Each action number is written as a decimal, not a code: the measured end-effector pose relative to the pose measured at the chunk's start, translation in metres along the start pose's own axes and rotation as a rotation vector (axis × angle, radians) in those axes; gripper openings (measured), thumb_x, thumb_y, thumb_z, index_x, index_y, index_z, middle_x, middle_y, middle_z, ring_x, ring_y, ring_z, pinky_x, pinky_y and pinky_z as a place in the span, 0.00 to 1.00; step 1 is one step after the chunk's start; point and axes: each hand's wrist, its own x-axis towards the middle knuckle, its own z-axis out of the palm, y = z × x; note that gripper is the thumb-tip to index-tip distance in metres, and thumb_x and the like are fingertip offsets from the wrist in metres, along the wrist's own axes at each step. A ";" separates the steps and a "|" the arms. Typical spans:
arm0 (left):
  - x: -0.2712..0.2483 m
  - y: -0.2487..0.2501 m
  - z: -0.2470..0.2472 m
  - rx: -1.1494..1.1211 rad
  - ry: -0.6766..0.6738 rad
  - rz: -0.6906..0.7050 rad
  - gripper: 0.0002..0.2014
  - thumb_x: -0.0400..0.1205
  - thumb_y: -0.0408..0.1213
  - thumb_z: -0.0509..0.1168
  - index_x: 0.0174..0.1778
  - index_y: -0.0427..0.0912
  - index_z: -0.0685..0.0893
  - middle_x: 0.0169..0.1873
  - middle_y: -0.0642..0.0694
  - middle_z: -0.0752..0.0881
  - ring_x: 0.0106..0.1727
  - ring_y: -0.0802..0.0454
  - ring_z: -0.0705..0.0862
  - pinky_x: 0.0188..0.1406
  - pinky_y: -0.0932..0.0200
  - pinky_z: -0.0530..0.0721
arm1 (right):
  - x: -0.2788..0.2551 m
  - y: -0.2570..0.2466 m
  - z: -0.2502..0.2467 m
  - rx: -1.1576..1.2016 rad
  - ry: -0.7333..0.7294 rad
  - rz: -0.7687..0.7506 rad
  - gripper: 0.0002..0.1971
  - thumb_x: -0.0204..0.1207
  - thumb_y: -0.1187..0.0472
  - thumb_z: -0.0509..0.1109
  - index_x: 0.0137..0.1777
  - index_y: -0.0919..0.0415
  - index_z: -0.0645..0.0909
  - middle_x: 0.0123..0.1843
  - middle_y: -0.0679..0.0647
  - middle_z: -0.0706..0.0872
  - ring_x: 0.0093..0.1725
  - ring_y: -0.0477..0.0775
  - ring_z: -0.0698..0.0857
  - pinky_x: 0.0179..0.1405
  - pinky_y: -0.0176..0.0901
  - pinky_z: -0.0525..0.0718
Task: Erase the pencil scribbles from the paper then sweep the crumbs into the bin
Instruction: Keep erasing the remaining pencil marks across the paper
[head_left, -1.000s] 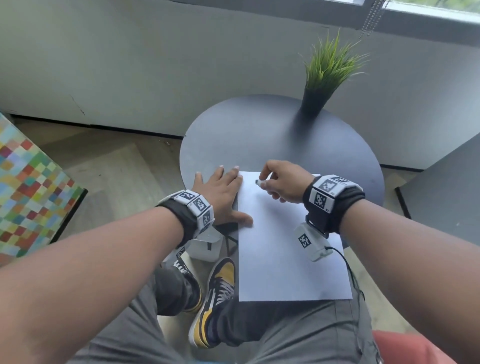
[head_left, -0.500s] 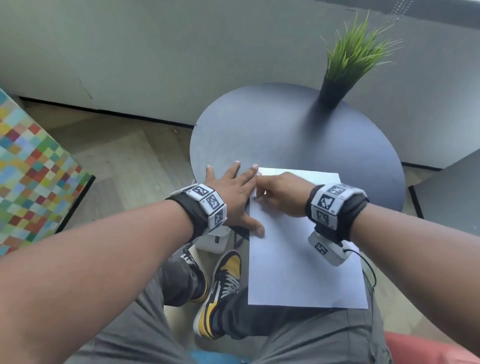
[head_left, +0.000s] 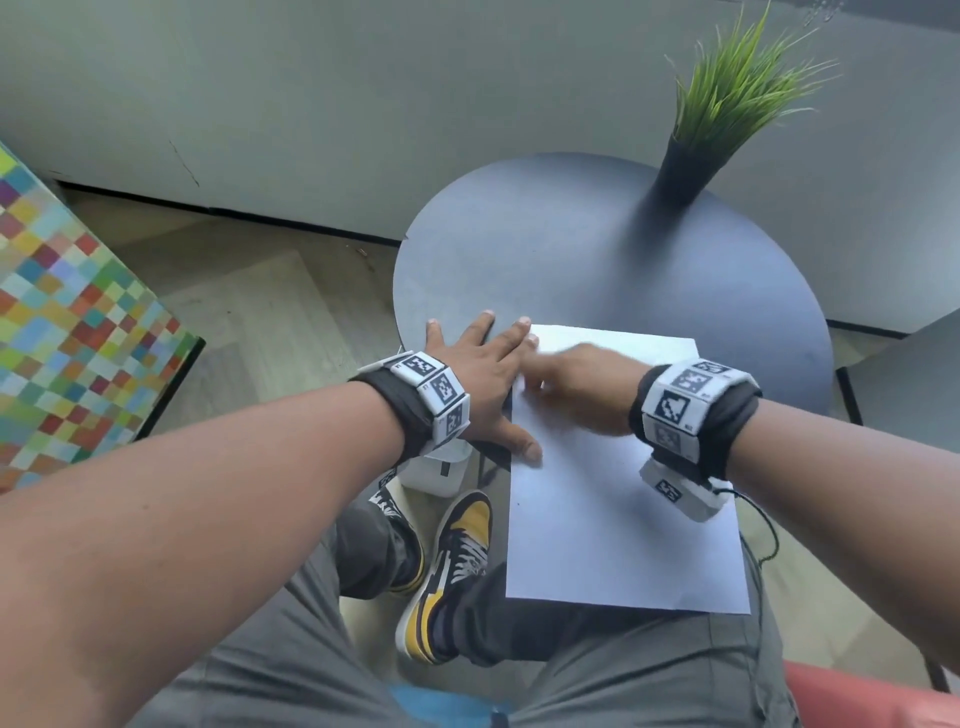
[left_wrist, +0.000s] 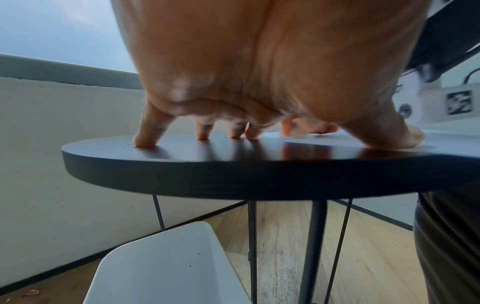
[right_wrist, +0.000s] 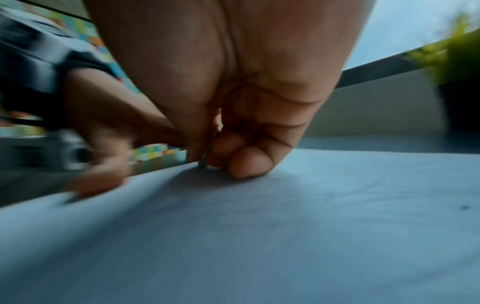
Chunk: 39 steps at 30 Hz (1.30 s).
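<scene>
Left hand (head_left: 480, 382) lay flat, fingers spread, pinning the paper (head_left: 618, 519) at bench (head_left: 597, 249) near edge so right hand (head_left: 582, 387), pinching eraser (right_wrist: 207, 153), could rub.

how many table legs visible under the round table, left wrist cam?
4 thin black metal legs under the round dark table: far left, centre, the thick one, right. Others may be hidden.

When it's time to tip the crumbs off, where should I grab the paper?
Probably the paper's near edge, pinched from below and above: it overhangs the table toward the lap, so fingers can slide under. The far part lies flat under both hands.
</scene>
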 end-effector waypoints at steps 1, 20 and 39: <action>0.000 0.001 -0.001 0.003 -0.007 0.003 0.69 0.56 0.88 0.56 0.87 0.53 0.39 0.86 0.57 0.36 0.87 0.42 0.37 0.72 0.13 0.50 | -0.006 -0.007 0.005 0.003 -0.079 -0.074 0.07 0.81 0.56 0.65 0.56 0.54 0.78 0.43 0.50 0.81 0.42 0.57 0.79 0.40 0.45 0.73; 0.001 0.001 0.000 0.004 -0.019 -0.002 0.69 0.53 0.90 0.53 0.86 0.56 0.36 0.86 0.58 0.34 0.87 0.43 0.36 0.71 0.13 0.49 | -0.018 -0.019 0.015 -0.010 -0.028 0.098 0.09 0.83 0.53 0.60 0.57 0.55 0.65 0.43 0.58 0.80 0.42 0.64 0.80 0.37 0.49 0.74; 0.001 0.007 -0.001 0.031 -0.033 -0.020 0.67 0.55 0.88 0.57 0.85 0.61 0.37 0.86 0.58 0.36 0.86 0.41 0.37 0.67 0.11 0.54 | -0.008 -0.002 0.005 0.026 0.007 0.235 0.19 0.84 0.51 0.57 0.69 0.61 0.66 0.56 0.67 0.84 0.48 0.67 0.82 0.42 0.49 0.74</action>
